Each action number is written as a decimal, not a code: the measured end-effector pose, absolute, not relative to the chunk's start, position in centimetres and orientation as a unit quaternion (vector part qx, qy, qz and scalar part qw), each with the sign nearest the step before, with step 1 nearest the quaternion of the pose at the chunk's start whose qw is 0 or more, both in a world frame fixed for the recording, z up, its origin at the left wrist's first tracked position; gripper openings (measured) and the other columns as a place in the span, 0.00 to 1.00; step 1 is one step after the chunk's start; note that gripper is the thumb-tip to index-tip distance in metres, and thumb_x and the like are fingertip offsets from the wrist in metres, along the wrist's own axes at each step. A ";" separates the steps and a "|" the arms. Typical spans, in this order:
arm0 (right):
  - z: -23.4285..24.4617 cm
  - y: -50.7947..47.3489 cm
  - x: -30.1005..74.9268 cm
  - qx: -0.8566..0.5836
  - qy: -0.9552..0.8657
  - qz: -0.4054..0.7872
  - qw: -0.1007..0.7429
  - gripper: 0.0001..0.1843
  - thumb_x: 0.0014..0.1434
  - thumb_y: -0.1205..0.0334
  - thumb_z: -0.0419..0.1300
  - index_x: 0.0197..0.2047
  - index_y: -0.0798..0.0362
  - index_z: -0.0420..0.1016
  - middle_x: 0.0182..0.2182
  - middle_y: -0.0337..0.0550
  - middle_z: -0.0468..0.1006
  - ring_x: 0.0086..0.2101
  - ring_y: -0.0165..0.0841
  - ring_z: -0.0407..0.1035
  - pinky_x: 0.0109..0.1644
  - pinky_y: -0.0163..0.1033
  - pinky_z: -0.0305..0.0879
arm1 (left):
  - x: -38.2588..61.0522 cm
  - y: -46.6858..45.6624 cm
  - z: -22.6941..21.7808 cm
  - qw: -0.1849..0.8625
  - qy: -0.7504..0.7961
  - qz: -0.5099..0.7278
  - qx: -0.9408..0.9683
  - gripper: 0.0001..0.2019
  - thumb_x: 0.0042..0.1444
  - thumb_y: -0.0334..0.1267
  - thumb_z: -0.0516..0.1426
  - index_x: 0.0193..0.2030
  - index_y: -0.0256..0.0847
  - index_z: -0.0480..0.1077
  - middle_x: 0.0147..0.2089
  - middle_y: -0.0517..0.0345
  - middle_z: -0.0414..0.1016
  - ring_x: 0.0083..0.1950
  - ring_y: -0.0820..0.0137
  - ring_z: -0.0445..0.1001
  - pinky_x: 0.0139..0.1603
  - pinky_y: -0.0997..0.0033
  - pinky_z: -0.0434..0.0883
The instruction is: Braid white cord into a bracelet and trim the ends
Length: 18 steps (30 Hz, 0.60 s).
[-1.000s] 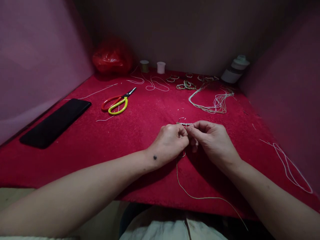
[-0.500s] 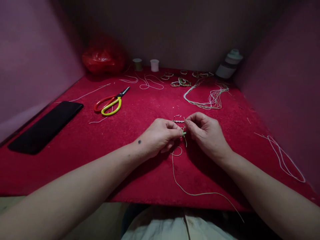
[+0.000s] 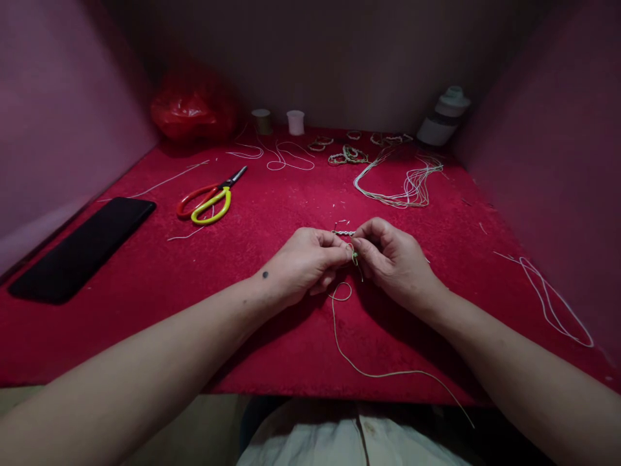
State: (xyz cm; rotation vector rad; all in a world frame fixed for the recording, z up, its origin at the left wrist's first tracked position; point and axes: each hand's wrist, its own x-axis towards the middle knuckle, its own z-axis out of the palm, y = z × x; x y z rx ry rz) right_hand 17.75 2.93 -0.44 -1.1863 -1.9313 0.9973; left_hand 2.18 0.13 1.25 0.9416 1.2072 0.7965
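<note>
Between my two hands, near the middle of the red cloth, is a small knotted green cord (image 3: 355, 256). My left hand (image 3: 317, 259) pinches it between thumb and forefinger. From the right, the thumb and forefinger of my right hand (image 3: 388, 252) close on the same cord, almost touching the left fingertips. A short twisted white braid (image 3: 344, 232) lies just beyond the fingers, partly hidden by them. Below the hands, a long thin beige cord (image 3: 361, 372) makes a small loop and runs toward the front edge of the table.
Yellow-and-red-handled scissors (image 3: 211, 202) and a black phone (image 3: 82, 249) lie at left. Behind are a red plastic bag (image 3: 189, 113), two thread spools (image 3: 295, 122), braided loops (image 3: 349, 155), a bundle of cords (image 3: 412, 191) and a bottle (image 3: 444, 116). Loose white cord (image 3: 553, 304) lies at right.
My right hand has moved left and closer to my left fingertips, down to the knotted green cord. The whole view has shifted slightly.
</note>
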 end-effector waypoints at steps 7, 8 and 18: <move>-0.7 2.9 17.8 -0.445 -0.753 0.347 0.339 0.05 0.62 0.62 0.54 0.34 0.52 0.65 0.19 0.34 0.64 0.21 0.27 0.58 0.27 0.34 0.54 | 2.0 0.2 1.5 0.668 0.499 0.362 0.417 0.15 0.53 0.35 0.57 0.18 0.40 0.61 0.14 0.67 0.55 0.13 0.80 0.52 0.13 0.78 0.49; -0.7 2.9 17.9 -0.443 -0.755 0.342 0.341 0.05 0.62 0.62 0.54 0.34 0.52 0.65 0.19 0.34 0.64 0.22 0.27 0.59 0.27 0.34 0.55 | 1.9 0.2 1.4 0.668 0.498 0.362 0.418 0.14 0.53 0.36 0.57 0.18 0.39 0.61 0.14 0.67 0.55 0.13 0.80 0.53 0.13 0.78 0.49; -0.5 2.9 17.9 -0.430 -0.766 0.337 0.339 0.04 0.61 0.64 0.55 0.33 0.52 0.66 0.20 0.35 0.65 0.24 0.28 0.62 0.28 0.34 0.56 | 2.0 0.1 1.4 0.651 0.536 0.334 0.421 0.13 0.54 0.35 0.58 0.20 0.40 0.63 0.11 0.66 0.56 0.11 0.80 0.51 0.13 0.77 0.47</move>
